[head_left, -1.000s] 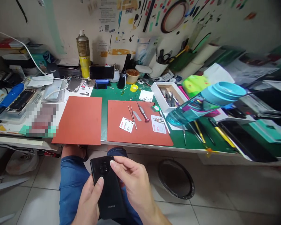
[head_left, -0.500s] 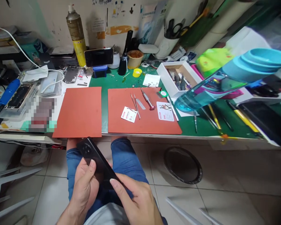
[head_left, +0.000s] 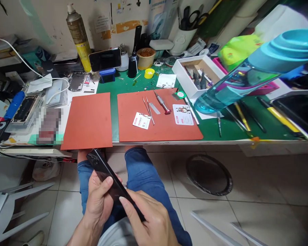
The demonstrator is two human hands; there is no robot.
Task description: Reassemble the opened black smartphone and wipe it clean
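Observation:
A black smartphone (head_left: 108,177) is held over my lap, tilted, its back with the round camera bump facing up. My left hand (head_left: 100,194) wraps around its left side, thumb lying on the back cover. My right hand (head_left: 149,213) grips the lower right edge between thumb and fingers. Beyond the phone, at the bench edge, lie two orange-red mats, a left mat (head_left: 88,119) and a right mat (head_left: 133,135). On the right mat are tweezers (head_left: 148,110), a screwdriver (head_left: 162,102), a small clear strip (head_left: 154,108) and two printed cards, one (head_left: 141,120) near the tweezers.
A blue water bottle (head_left: 231,85) leans at the right beside a white box (head_left: 179,73) of tools. A spray can (head_left: 78,37) and a propped phone (head_left: 105,58) stand at the back. Disassembled phone parts (head_left: 25,107) lie left. A round black bin (head_left: 209,174) sits on the floor.
The view has shifted slightly, so the bench appears a little higher. Both hands still hold the phone, with almost the same grip.

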